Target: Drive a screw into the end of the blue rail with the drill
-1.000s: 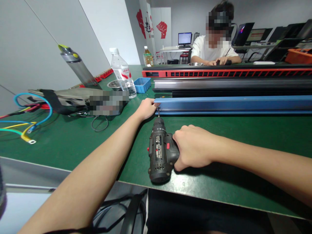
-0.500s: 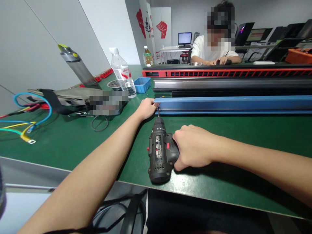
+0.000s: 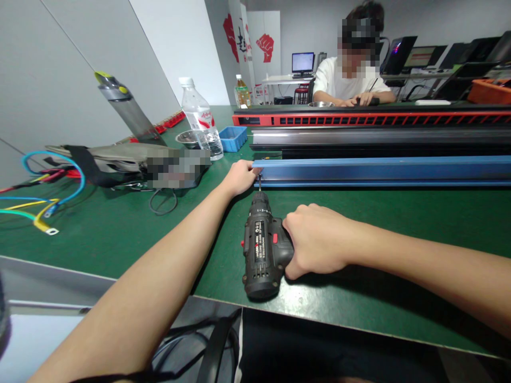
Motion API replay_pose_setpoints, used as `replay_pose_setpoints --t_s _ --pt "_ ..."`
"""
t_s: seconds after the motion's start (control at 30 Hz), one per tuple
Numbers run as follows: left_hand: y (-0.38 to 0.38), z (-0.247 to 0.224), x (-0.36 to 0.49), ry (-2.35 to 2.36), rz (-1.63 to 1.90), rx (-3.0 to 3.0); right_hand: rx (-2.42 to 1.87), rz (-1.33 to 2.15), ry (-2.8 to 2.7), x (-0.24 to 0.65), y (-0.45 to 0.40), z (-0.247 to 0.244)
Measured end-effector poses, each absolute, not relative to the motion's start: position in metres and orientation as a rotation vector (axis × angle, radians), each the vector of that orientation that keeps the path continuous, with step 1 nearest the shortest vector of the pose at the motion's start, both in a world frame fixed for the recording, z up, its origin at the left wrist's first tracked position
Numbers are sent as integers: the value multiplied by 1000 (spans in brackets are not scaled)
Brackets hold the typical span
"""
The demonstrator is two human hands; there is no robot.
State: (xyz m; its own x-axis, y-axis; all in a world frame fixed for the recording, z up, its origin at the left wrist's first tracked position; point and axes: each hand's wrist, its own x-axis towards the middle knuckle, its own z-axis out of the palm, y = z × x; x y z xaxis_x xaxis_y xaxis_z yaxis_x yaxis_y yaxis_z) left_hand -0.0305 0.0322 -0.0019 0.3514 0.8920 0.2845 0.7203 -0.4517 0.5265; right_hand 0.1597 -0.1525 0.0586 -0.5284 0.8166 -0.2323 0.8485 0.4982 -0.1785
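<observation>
My right hand (image 3: 313,242) is wrapped round the handle of a black cordless drill (image 3: 260,250), which lies on its side low over the table with its chuck pointing away from me. The drill's bit meets the near face of a long blue metal profile (image 3: 359,173), close to its left end. At that end my left hand (image 3: 241,177) grips the profile, its fingertips partly hidden behind the edge. Whether a screw sits at the bit's tip is too small to tell.
Behind the blue profile lie a silver rail (image 3: 339,138) and a red-and-black rail (image 3: 359,119). A water bottle (image 3: 202,119), a blue bin (image 3: 233,139), a grey bag (image 3: 107,159) and cables (image 3: 43,218) are on the left. Across the table sits another person (image 3: 339,80).
</observation>
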Motion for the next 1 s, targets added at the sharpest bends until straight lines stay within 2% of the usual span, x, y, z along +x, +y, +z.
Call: replay_pose_setpoints --t_s 1.0 --pt "30 0 -30 1433 770 2313 1456 -427 2596 160 -152 60"
